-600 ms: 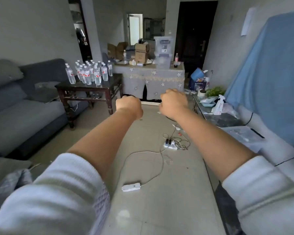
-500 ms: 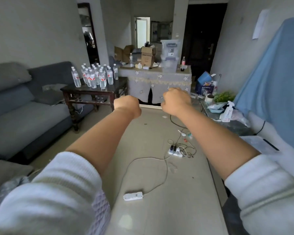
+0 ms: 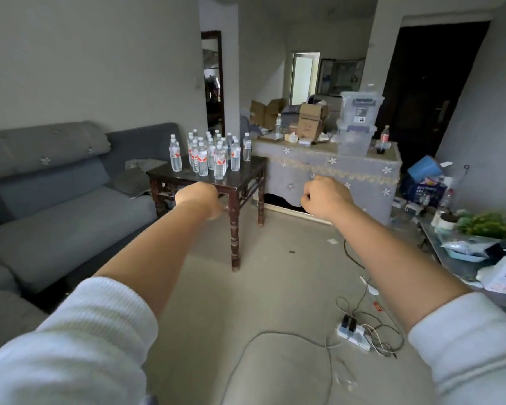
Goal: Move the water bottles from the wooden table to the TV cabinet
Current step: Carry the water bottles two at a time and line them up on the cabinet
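Water bottles (image 3: 208, 154) stand upright in a tight cluster on the dark wooden table (image 3: 247, 182), clear plastic with white caps and red-and-white labels; 1 stands a little apart at the left of the group. That table sits between the grey sofa (image 3: 62, 200) and a cloth-covered table (image 3: 360, 168) carrying cardboard boxes, stacked clear storage bins (image 3: 358, 124) and a cola bottle (image 3: 385, 135).

In the head view both arms reach forward in pushed-up white sleeves. The left hand (image 3: 199, 200) is curled into a fist holding nothing, in front of the wooden table's near edge. The right hand (image 3: 326, 197) is likewise balled up and empty, before the flowered cloth. On the floor lies a white power strip (image 3: 354, 334) with tangled cables. At the right edge a glass-topped surface (image 3: 450, 255) holds a green plant and clutter.
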